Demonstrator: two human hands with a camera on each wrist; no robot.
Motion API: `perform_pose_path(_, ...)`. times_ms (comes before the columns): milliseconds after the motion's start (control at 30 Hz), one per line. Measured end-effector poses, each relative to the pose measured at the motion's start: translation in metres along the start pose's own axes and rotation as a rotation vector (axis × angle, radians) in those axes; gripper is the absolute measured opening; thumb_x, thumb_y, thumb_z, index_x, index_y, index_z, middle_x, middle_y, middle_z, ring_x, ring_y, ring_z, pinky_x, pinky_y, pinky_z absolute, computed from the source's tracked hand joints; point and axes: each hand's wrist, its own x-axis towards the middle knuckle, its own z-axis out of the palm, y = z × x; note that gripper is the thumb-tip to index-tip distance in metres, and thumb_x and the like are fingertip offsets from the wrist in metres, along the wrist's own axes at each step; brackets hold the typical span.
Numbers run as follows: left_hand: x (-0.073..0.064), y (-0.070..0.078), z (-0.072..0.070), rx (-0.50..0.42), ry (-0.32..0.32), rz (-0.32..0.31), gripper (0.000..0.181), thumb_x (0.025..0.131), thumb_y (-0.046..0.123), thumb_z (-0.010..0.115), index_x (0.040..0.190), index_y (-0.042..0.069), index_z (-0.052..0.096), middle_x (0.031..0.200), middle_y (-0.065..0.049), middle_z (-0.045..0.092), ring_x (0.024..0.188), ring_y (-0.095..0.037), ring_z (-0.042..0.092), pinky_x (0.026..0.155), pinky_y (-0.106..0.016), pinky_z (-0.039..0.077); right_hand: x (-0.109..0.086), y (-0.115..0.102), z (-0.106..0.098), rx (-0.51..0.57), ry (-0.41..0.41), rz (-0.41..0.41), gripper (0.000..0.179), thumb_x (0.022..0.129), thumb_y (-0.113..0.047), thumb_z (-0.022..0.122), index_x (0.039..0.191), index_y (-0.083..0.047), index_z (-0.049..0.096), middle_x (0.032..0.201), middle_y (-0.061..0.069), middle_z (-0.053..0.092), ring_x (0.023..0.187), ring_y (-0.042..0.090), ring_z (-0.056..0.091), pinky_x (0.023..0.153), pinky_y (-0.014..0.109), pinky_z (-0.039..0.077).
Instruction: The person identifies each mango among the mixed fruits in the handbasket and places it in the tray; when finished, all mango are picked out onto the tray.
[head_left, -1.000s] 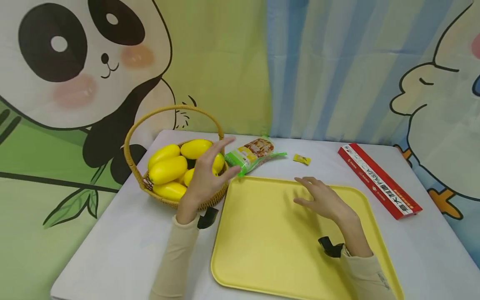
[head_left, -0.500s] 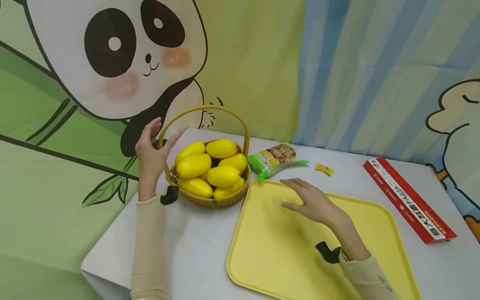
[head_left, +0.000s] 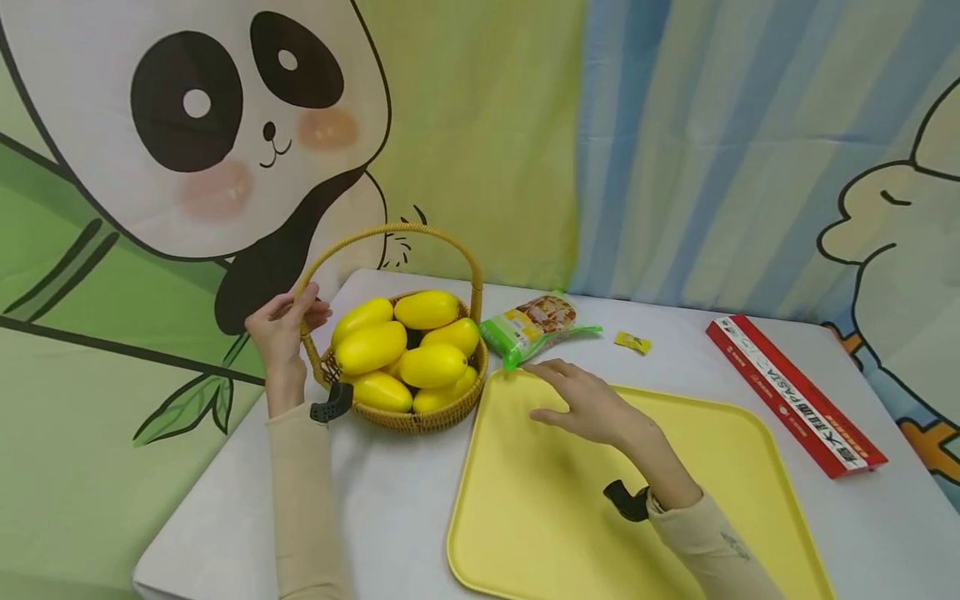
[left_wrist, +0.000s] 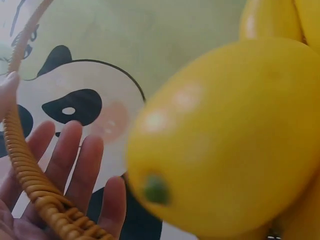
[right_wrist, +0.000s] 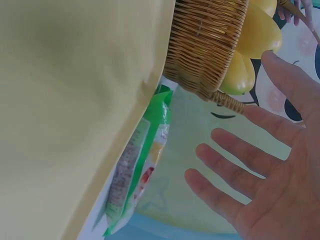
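Basket (head_left: 420, 422), one; hands (head_left: 279, 340), two

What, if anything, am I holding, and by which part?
Nothing is gripped: the left hand is at the left side of the basket handle, fingers unclosed; the right hand is empty.

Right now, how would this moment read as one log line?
left hand: at basket handle, fingers not closed | right hand: empty, above yellow tray | basket: holds yellow fruit | red pasta box: beside tray

Woven wicker basket (head_left: 420, 422), glossy fruit (head_left: 371, 347)
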Motion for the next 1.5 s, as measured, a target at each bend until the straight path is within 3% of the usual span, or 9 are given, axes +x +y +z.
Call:
perform_pose_path(133, -0.003, -0.001, -0.003, 0.000, 0.052, 0.017, 0.024, 0.075, 0.018, 0.083, 0.073, -0.003, 0.072, 0.058, -0.008, 0.068, 0.046, -0.018, 0.065, 0.053, -0.028, 0.055, 0.009, -0.004, 0.000, -0.008, -0.013, -0.012, 0.064, 0.091, -0.037, 0.065, 0.145, -0.012, 0.042, 0.142, 0.016, 0.047, 0.127, 0.035, 0.048, 0.098, 0.052, 0.042)
perform_pose_path(300, -0.003, 0.004, -0.002, -0.002, 0.039, -0.001, 0.031, 0.076, 0.023, 0.082, 0.075, -0.006, 0.072, 0.058, -0.009, 0.068, 0.047, -0.018, 0.066, 0.053, -0.028, 0.055, 0.028, -0.013, -0.005, -0.006, 0.002, -0.025, 0.066, 0.091, -0.037, 0.065, 0.147, -0.012, 0.039, 0.145, 0.018, 0.044, 0.132, 0.037, 0.042, 0.101, 0.054, 0.040)
perform_pose_path(567, -0.004, 0.013, -0.004, 0.138, 0.058, -0.113, 0.036, 0.071, 0.035, 0.084, 0.073, 0.000, 0.074, 0.058, -0.007, 0.068, 0.050, -0.016, 0.067, 0.050, -0.023, 0.053, 0.075, -0.040, 0.000, -0.002, 0.042, -0.077, 0.069, 0.091, -0.039, 0.066, 0.149, -0.016, 0.035, 0.146, 0.014, 0.041, 0.126, 0.033, 0.048, 0.098, 0.051, 0.043)
perform_pose_path(767, -0.006, 0.016, -0.010, 0.140, 0.061, -0.215, 0.033, 0.071, 0.033, 0.085, 0.073, 0.001, 0.074, 0.060, -0.007, 0.069, 0.052, -0.016, 0.068, 0.050, -0.023, 0.053, 0.100, -0.057, 0.015, -0.059, 0.015, -0.100, 0.071, 0.089, -0.038, 0.068, 0.148, -0.016, 0.036, 0.142, 0.011, 0.043, 0.125, 0.028, 0.047, 0.099, 0.044, 0.043)
perform_pose_path(1000, -0.006, 0.015, -0.011, 0.146, 0.073, -0.260, 0.032, 0.069, 0.031, 0.087, 0.074, 0.003, 0.073, 0.062, -0.005, 0.070, 0.055, -0.017, 0.068, 0.049, -0.025, 0.051, 0.109, -0.070, 0.028, -0.077, -0.034, -0.088, 0.072, 0.087, -0.039, 0.069, 0.148, -0.020, 0.036, 0.141, 0.009, 0.043, 0.121, 0.026, 0.049, 0.084, 0.042, 0.049)
perform_pose_path(1200, -0.005, 0.017, -0.010, 0.213, 0.062, -0.271, 0.033, 0.073, 0.036, 0.084, 0.072, 0.004, 0.072, 0.062, -0.003, 0.070, 0.056, -0.015, 0.068, 0.052, -0.026, 0.046, 0.118, -0.080, 0.038, -0.145, -0.031, -0.084, 0.070, 0.087, -0.039, 0.070, 0.147, -0.021, 0.039, 0.143, 0.010, 0.043, 0.124, 0.027, 0.049, 0.089, 0.043, 0.049)
perform_pose_path(1333, -0.004, 0.017, -0.011, 0.220, 0.058, -0.291, 0.033, 0.074, 0.037, 0.082, 0.074, 0.005, 0.073, 0.063, -0.003, 0.070, 0.059, -0.015, 0.068, 0.055, -0.028, 0.046, 0.124, -0.085, 0.043, -0.193, -0.013, -0.092, 0.066, 0.087, -0.038, 0.070, 0.144, -0.021, 0.043, 0.141, 0.011, 0.045, 0.122, 0.027, 0.052, 0.085, 0.041, 0.052)
perform_pose_path(1500, -0.005, 0.015, -0.009, 0.226, 0.057, -0.306, 0.034, 0.074, 0.038, 0.082, 0.078, 0.005, 0.075, 0.064, -0.002, 0.071, 0.062, -0.014, 0.068, 0.058, -0.028, 0.047, 0.114, -0.080, 0.031, -0.131, 0.032, -0.117, 0.062, 0.086, -0.033, 0.073, 0.141, -0.018, 0.047, 0.137, 0.012, 0.048, 0.117, 0.028, 0.054, 0.088, 0.042, 0.050)
